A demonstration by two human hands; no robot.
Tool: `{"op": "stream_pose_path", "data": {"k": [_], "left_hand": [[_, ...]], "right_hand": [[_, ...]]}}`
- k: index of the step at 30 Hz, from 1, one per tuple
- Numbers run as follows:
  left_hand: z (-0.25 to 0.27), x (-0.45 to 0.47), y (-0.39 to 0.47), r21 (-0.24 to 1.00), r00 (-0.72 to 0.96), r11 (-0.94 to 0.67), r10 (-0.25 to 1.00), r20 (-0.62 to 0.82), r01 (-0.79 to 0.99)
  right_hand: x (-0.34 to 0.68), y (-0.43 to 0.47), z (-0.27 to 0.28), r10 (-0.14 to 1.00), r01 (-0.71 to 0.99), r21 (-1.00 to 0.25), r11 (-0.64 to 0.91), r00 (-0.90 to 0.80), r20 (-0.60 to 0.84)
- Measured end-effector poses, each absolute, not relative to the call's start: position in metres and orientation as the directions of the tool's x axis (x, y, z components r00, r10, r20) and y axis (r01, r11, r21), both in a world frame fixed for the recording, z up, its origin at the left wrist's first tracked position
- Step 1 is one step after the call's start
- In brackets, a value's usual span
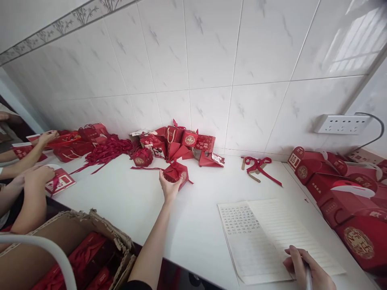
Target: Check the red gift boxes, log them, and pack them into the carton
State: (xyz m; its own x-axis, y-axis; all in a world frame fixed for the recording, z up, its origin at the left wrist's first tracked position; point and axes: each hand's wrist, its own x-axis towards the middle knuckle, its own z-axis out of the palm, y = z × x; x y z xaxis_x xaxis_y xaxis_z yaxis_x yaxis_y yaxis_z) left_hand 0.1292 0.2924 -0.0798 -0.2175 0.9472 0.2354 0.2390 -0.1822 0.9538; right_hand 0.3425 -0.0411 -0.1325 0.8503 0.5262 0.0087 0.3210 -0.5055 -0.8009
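My left hand is closed around a small red gift box with gold print, which rests on the white table. Red ribbon tails stick out on both sides of that box. At the lower right my right hand grips a pen over the edge of an open lined notebook. Rows of handwritten marks fill the upper part of its left page. Behind the held box lies a pile of red boxes and bags, with a small ribbon-tied box at its left.
Red gift boxes crowd the right side. A ribbon bow lies near the wall, below a power strip. Loose ribbons lie at left, where other people's hands work. A cardboard carton stands at the front left.
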Motion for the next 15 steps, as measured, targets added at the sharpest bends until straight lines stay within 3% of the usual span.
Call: {"op": "stream_pose_path", "data": {"k": [3, 6, 8, 10, 15], "left_hand": [[-0.069, 0.133, 0.253, 0.974, -0.044, -0.216, 0.976, 0.214, -0.066], [-0.048, 0.130, 0.204, 0.914, 0.293, 0.152, 0.955, -0.038, -0.377], [-0.035, 0.122, 0.175, 0.758, 0.529, 0.506, 0.810, -0.254, -0.411], [-0.026, 0.111, 0.151, 0.594, 0.664, 0.716, 0.649, -0.373, -0.366], [-0.020, 0.083, 0.107, 0.460, 0.693, 0.814, 0.559, -0.455, -0.354]], "right_hand": [[0.339, -0.041, -0.127, 0.524, 0.322, -0.804, -0.499, 0.851, 0.015], [0.337, -0.044, -0.123, 0.538, 0.340, -0.804, -0.488, 0.842, 0.030], [0.335, -0.046, -0.124, 0.532, 0.378, -0.761, -0.528, 0.845, 0.050], [0.334, -0.048, -0.128, 0.533, 0.462, -0.697, -0.548, 0.836, 0.135], [0.324, -0.051, -0.137, 0.644, 0.769, -0.532, -0.354, 0.613, 0.458]]}}
